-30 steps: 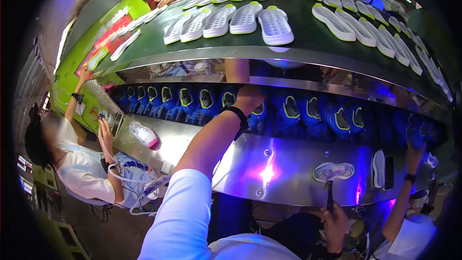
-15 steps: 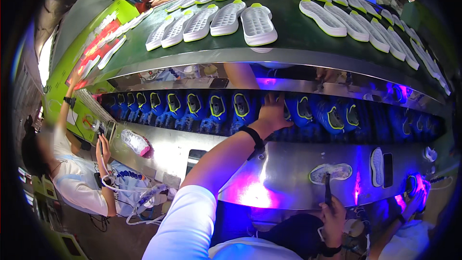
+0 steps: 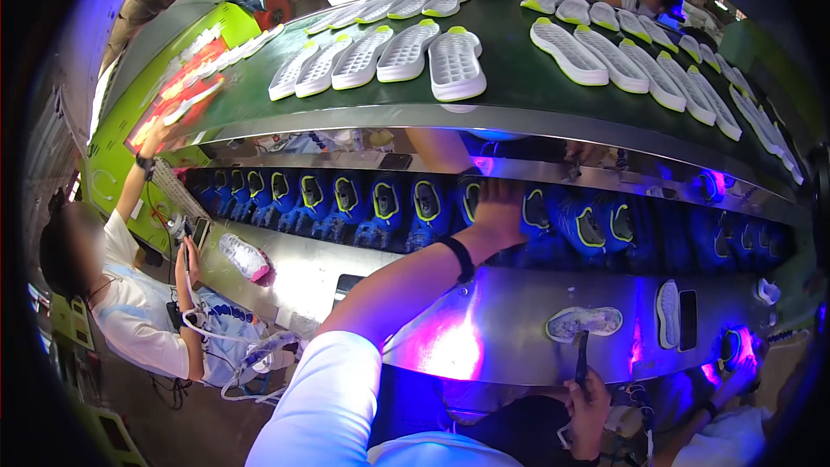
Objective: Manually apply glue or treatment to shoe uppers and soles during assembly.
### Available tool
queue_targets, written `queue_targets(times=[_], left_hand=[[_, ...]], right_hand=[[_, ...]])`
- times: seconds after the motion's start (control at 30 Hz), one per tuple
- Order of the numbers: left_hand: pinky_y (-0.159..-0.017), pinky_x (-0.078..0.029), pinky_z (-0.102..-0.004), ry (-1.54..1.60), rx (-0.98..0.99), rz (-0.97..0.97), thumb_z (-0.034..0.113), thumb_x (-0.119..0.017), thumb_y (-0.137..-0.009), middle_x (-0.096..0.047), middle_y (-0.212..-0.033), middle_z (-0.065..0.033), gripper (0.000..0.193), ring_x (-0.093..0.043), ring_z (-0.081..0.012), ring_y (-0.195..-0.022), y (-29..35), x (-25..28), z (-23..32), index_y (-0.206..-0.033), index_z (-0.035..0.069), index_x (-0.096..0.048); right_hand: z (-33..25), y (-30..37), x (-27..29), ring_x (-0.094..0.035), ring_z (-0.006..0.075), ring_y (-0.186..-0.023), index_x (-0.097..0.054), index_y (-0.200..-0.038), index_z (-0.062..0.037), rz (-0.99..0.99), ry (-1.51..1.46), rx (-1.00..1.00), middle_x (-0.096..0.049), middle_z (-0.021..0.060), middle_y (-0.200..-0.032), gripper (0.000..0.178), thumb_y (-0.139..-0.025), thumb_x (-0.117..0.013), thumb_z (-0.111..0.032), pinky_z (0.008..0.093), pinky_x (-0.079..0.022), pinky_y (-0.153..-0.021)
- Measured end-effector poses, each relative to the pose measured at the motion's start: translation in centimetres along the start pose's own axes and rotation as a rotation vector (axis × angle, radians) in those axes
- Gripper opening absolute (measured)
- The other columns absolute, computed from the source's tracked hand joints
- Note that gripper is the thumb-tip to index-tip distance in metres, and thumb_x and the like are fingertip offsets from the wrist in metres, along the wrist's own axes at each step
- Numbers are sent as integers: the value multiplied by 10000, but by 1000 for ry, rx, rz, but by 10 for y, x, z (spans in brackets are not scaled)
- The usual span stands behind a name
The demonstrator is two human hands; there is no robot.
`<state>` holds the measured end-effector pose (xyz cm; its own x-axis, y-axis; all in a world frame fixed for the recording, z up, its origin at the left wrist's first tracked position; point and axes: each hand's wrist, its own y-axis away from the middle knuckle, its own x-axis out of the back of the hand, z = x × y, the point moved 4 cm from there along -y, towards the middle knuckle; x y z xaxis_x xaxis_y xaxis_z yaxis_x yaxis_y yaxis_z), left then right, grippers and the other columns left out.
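Note:
My left hand (image 3: 499, 214) reaches over a long row of blue shoe uppers with lime-green collars. Its fingers are stretched out over one of them, and the fingertips are hard to make out against the dark row. A neighbouring blue shoe upper (image 3: 471, 202) shows just left of it, and another shoe upper (image 3: 535, 210) just right. In my right hand (image 3: 590, 411), at the near edge of the metal table, is a dark-handled brush (image 3: 582, 361). Its bristles meet the near edge of a pale shoe sole (image 3: 596, 320) lying on the table.
Beyond the row, a green conveyor belt (image 3: 510, 69) carries several white soles with lime-green heels. A sole (image 3: 667, 313) and a phone (image 3: 687, 320) lie right on the metal table (image 3: 510, 303). A co-worker (image 3: 143, 316) stands at left; another co-worker's hand (image 3: 739, 374) is at right.
The view has shifted slightly. My left hand has moved right along the row, uncovering one collar and covering another. The brush has slid from the sole's middle toward its near edge.

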<state>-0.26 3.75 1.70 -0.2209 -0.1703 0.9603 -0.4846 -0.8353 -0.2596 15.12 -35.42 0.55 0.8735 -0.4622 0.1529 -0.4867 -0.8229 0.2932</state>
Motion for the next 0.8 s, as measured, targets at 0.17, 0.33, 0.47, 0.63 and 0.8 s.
queue_targets(times=[0.17,0.33,0.47,0.63,0.8], left_hand=[[-1104,-459,-514,248,166,-188,411,-931,-558,-443,-1438,-319,1210,-477,-498,-1326,-13,-18,31,-1535,33,-326],[-1094,-469,-500,332,136,-126,382,-911,-579,-492,-1375,-297,1123,-522,-475,-1269,12,-6,27,-1496,28,-368],[-1068,-478,-529,495,-56,-228,328,-869,-624,-489,-1371,-292,1043,-536,-478,-1249,112,65,32,-1482,18,-364],[-997,-506,-529,370,-349,-338,255,-804,-690,-538,-1310,-257,886,-588,-465,-1185,231,96,27,-1432,-9,-399],[-821,-502,-443,-170,-405,-440,457,-714,-853,-665,-944,-144,753,-672,-299,-923,264,62,63,-1409,-9,-516]], right_hand=[[8,9,10,-550,52,-590,-598,-1317,18,41,-36,20,-747,88,-993,371,-951,-645,-21,200,-396,-481],[21,20,31,-561,49,-598,-642,-1240,10,44,-80,-4,-732,59,-917,286,-960,-660,-50,207,-404,-483],[33,18,46,-566,57,-606,-667,-1256,16,39,-30,25,-731,55,-870,309,-956,-657,-52,213,-430,-497],[34,18,40,-572,50,-649,-682,-1243,20,48,-16,76,-689,22,-806,306,-954,-686,-78,219,-434,-549],[24,13,10,-578,42,-654,-717,-1207,22,28,-94,120,-685,14,-784,282,-946,-712,-86,204,-429,-565]])
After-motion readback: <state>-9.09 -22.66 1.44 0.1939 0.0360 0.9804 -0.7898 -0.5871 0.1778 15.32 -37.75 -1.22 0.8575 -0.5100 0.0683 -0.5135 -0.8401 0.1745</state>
